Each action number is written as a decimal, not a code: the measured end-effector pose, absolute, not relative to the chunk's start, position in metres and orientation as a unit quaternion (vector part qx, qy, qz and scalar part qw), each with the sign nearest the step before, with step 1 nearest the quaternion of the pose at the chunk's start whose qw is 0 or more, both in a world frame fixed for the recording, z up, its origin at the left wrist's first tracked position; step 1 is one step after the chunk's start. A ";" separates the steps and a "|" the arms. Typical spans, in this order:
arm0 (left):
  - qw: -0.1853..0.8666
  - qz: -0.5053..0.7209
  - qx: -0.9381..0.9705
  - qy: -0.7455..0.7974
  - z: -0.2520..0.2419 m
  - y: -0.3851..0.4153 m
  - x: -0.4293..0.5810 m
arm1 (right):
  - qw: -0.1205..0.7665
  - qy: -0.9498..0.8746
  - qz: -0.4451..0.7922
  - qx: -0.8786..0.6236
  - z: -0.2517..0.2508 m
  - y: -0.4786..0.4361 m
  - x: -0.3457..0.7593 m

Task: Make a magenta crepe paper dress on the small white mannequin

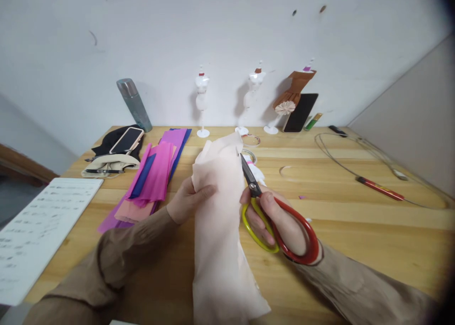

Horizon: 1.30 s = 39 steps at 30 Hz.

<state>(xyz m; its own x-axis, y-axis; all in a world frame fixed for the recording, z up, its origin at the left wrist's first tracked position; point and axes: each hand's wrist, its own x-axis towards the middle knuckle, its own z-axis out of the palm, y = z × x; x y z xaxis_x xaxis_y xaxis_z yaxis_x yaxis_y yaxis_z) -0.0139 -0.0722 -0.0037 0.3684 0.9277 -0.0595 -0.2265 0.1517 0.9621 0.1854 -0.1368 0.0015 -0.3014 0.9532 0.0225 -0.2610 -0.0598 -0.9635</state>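
Note:
A long pale pink sheet [218, 230], which looks like crepe paper, hangs down the middle of the view with its top part folded over. My left hand [188, 197] grips its left edge, thumb lying on the front. In my right hand [280, 218] is a pair of scissors [253, 185] with black blades, one red handle and one yellow handle. The blades point up and left, and their tips meet the sheet's right edge near the top. How far the blades are apart is hard to make out.
Left of the sheet lie pink, purple and blue papers [159, 168], a phone [127, 140] and a bottle [134, 104]. Small dress forms [202, 100] stand along the wall, one in a brown paper dress [295, 88]. A cable with a red handle [380, 188] lies at right.

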 end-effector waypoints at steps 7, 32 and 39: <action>0.669 0.409 0.510 0.354 -0.003 -0.073 -0.015 | 0.464 -0.545 0.592 -0.371 0.008 -0.135 0.185; 0.673 0.413 0.508 0.345 -0.006 -0.074 -0.017 | 0.444 -0.613 0.489 -0.433 0.014 -0.131 0.197; 0.667 0.422 0.486 0.375 -0.008 -0.071 -0.015 | 0.453 -0.525 0.556 -0.457 0.016 -0.132 0.190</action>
